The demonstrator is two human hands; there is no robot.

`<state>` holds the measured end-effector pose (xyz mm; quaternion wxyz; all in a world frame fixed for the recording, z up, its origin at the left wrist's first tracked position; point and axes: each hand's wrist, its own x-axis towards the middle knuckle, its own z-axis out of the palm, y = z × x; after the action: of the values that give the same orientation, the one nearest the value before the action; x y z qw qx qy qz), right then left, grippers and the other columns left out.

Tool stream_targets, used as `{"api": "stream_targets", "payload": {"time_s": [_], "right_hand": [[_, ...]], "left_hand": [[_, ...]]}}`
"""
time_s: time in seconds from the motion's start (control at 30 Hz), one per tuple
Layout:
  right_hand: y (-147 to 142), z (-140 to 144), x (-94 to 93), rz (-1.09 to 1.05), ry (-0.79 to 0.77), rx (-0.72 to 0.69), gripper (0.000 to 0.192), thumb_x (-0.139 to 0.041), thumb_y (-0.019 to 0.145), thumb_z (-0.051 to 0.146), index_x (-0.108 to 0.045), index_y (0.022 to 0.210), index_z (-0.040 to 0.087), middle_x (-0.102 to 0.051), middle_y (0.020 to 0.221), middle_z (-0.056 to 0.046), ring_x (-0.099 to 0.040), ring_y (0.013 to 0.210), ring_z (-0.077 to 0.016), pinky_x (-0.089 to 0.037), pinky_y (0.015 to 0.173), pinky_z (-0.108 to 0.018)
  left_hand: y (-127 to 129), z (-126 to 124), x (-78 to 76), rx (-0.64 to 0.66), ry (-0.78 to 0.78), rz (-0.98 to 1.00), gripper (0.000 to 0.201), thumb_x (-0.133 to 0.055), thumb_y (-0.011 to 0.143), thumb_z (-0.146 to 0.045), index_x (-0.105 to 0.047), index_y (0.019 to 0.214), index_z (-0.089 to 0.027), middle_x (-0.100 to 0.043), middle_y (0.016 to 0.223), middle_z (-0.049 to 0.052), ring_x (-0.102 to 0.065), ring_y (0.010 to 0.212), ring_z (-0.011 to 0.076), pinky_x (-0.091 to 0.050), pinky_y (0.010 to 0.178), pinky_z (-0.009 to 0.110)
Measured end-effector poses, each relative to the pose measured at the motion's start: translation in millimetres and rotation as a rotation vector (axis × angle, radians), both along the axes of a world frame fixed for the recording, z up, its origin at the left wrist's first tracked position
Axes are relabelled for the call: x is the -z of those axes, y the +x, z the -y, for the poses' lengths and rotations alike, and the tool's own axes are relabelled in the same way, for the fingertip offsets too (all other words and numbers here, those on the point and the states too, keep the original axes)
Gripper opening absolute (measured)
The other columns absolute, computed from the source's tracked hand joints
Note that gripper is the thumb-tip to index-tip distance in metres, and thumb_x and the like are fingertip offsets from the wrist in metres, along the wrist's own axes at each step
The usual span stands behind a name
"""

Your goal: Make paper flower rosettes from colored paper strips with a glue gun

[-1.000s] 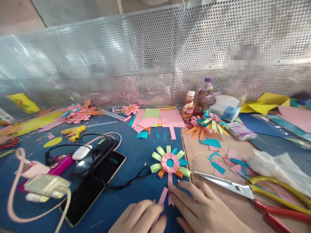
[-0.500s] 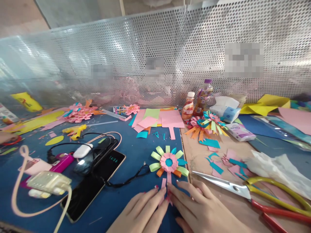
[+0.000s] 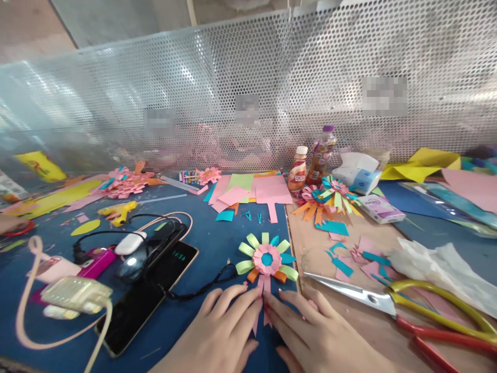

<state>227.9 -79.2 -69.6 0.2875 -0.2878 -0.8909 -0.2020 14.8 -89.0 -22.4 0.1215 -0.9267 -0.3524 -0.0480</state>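
A paper flower (image 3: pixel 267 259) lies flat on the blue table, with a pink pleated ring, a teal centre, light green loops and teal and orange pieces around it. Two pink paper strips (image 3: pixel 264 282) run down from its lower edge, side by side. My left hand (image 3: pixel 229 324) rests flat with its fingertips on the left strip. On the right strip lie the stretched fingertips of my right hand (image 3: pixel 312 324). Both hands are open, pressing from above, and partly cover the strips. Scissors (image 3: pixel 373 298) with yellow and red handles lie to the right.
A phone (image 3: pixel 147 300), cables and a charger (image 3: pixel 77 294) crowd the left side. Behind stand a coffee bottle (image 3: pixel 297 170) and a drink bottle (image 3: pixel 321 155). Paper sheets (image 3: pixel 272 189), a yellow glue gun (image 3: pixel 118 212), finished paper flowers (image 3: pixel 336 194) and scraps (image 3: pixel 341 267) lie about.
The left pink strip has moved up with my left hand, and its top end now meets the flower's lower edge. My right hand stays on the other strip.
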Motion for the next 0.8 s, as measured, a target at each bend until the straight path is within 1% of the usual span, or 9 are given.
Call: {"api": "stream_targets", "payload": {"time_s": [0.13, 0.27, 0.43, 0.5, 0.7, 0.8], "right_hand": [[0.2, 0.4, -2.0, -0.001, -0.005, -0.002, 0.026, -0.05, 0.085, 0.031, -0.068, 0.098, 0.017, -0.069, 0.105, 0.0, -0.054, 0.088, -0.0187, -0.041, 0.08, -0.033], [0.5, 1.5, -3.2, 0.006, -0.013, -0.005, 0.027, -0.051, 0.085, 0.032, -0.068, 0.098, 0.017, -0.069, 0.105, -0.002, -0.054, 0.087, -0.0188, -0.041, 0.079, -0.032], [0.6, 1.8, -1.8, 0.011, -0.024, 0.004, 0.027, -0.051, 0.085, 0.033, -0.068, 0.099, 0.017, -0.069, 0.105, -0.003, -0.054, 0.087, -0.0184, -0.041, 0.08, -0.031], [0.6, 1.2, -1.3, 0.016, -0.032, 0.0, 0.028, -0.052, 0.085, 0.034, -0.068, 0.099, 0.017, -0.068, 0.106, -0.003, -0.054, 0.088, -0.0183, -0.041, 0.081, -0.032], [1.3, 1.7, -2.1, 0.025, -0.043, 0.001, 0.026, -0.053, 0.084, 0.033, -0.067, 0.099, 0.017, -0.068, 0.108, -0.002, -0.054, 0.089, -0.0186, -0.04, 0.081, -0.033], [1.4, 2.2, -1.0, 0.028, -0.042, -0.002, 0.027, -0.052, 0.085, 0.033, -0.066, 0.101, 0.016, -0.067, 0.108, -0.002, -0.054, 0.089, -0.0188, -0.04, 0.081, -0.033]], "left_hand": [[1.6, -2.4, 0.2, -0.005, 0.013, -0.002, 0.037, -0.042, 0.092, -0.035, -0.052, 0.125, -0.021, -0.054, 0.13, -0.002, -0.05, 0.11, 0.0175, -0.04, 0.088, 0.031], [2.6, -2.7, -0.3, -0.012, 0.011, -0.016, 0.037, -0.042, 0.092, -0.034, -0.051, 0.126, -0.022, -0.054, 0.13, -0.003, -0.05, 0.109, 0.0171, -0.039, 0.086, 0.031], [4.7, -4.1, 1.0, -0.012, 0.032, -0.013, 0.035, -0.043, 0.092, -0.034, -0.053, 0.124, -0.023, -0.055, 0.128, -0.002, -0.05, 0.108, 0.017, -0.038, 0.087, 0.031], [4.8, -5.4, 4.9, -0.001, 0.047, -0.008, 0.035, -0.043, 0.092, -0.034, -0.054, 0.123, -0.024, -0.056, 0.126, -0.001, -0.05, 0.107, 0.0176, -0.037, 0.086, 0.032], [2.0, -8.7, 23.4, 0.02, 0.094, 0.073, 0.035, -0.04, 0.092, -0.036, -0.054, 0.121, -0.024, -0.056, 0.125, 0.001, -0.049, 0.107, 0.0193, -0.037, 0.084, 0.033], [1.3, -8.6, 26.6, 0.008, 0.08, 0.07, 0.035, -0.04, 0.092, -0.037, -0.054, 0.121, -0.024, -0.055, 0.126, 0.002, -0.048, 0.108, 0.0201, -0.036, 0.086, 0.034]]}}
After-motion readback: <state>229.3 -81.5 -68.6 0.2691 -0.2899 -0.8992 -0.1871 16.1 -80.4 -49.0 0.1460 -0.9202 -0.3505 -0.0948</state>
